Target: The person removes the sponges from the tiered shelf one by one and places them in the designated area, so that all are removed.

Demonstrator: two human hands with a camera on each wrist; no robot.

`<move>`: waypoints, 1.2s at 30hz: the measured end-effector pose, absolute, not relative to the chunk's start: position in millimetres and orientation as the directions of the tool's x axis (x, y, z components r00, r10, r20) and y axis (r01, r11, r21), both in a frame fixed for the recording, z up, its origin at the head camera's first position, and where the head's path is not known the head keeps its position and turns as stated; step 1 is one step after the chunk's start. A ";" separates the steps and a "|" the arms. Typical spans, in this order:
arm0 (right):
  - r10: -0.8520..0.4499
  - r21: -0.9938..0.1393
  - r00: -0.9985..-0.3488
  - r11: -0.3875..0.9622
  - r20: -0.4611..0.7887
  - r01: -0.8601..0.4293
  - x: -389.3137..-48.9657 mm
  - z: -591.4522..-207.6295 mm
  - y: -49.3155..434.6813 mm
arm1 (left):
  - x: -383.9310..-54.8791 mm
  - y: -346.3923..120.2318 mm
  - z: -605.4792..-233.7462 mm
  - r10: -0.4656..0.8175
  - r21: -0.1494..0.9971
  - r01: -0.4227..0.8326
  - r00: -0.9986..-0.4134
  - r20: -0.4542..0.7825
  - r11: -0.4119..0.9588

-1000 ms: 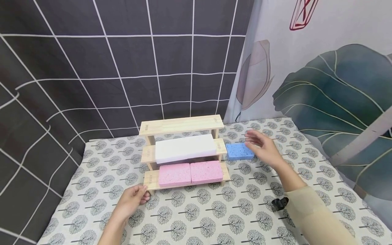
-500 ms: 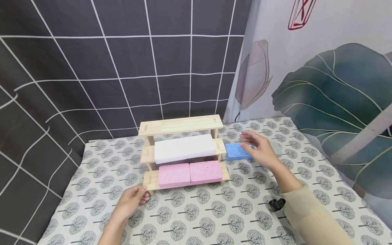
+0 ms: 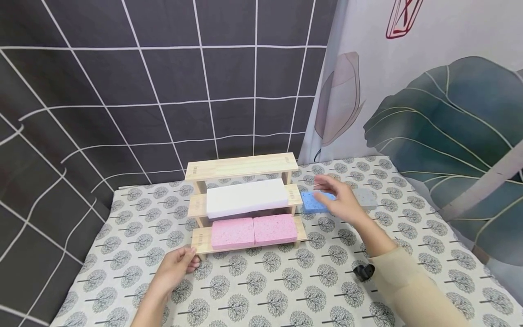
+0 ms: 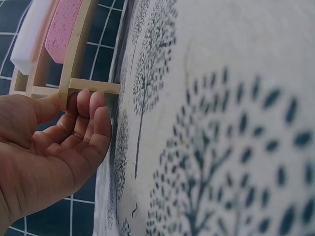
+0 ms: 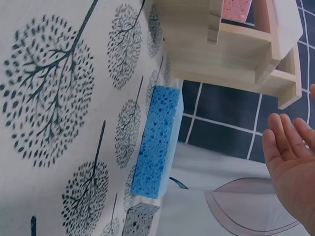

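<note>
My left hand [image 3: 175, 269] pinches the front left corner of a three-step wooden shelf [image 3: 242, 166], thumb on the board and fingers curled under it, as the left wrist view shows. Two pink sponges [image 3: 233, 232] lie side by side on the lowest step, and a white block [image 3: 247, 198] lies on the middle one. The top step is bare. Right of the shelf, my right hand [image 3: 342, 202] hovers with relaxed fingers, holding nothing. Below it on the cloth lies a blue sponge [image 5: 155, 142], end to end with a grey sponge [image 3: 365, 199]. In the head view the hand covers part of both.
A cloth printed with trees [image 3: 261, 281] covers the table. Dark sheeting with white grid lines [image 3: 171, 77] hangs behind and at the left. A pale curtain with leaf prints [image 3: 433, 104] hangs at the right. A small black object [image 3: 363, 272] is by the right sleeve.
My right hand has drifted left over the blue sponge, and the grey sponge has come into view behind it. The left hand and the shelf have stayed in place.
</note>
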State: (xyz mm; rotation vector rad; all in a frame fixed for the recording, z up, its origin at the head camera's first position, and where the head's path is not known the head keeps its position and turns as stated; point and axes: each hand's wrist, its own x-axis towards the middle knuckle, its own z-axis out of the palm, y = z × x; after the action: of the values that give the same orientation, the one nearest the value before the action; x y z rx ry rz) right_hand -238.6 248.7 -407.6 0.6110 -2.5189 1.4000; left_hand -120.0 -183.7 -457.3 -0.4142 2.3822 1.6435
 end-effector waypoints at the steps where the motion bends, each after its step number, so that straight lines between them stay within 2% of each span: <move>1: -0.260 -0.762 -0.896 0.472 0.361 -0.444 -238.4 -407.1 247.4 | -120.1 -183.7 -457.4 -0.106 0.875 -0.349 -0.937 -0.333 0.336; 12: -0.284 -0.761 -0.895 0.474 0.344 -0.443 -239.8 -404.0 235.0 | -119.9 -183.2 -457.3 -0.105 0.878 -0.344 -0.939 -0.328 0.331; 36: -0.363 -0.705 -0.851 0.482 0.380 -0.520 -244.4 -401.4 208.9 | -121.0 -184.0 -458.4 -0.104 0.875 -0.350 -0.937 -0.335 0.334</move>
State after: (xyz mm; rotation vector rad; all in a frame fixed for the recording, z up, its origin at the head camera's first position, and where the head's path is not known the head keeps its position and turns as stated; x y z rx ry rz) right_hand -244.4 208.9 -401.4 0.7666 -2.5458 1.3046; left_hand -121.0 -184.0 -458.4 -0.4125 2.3792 1.6451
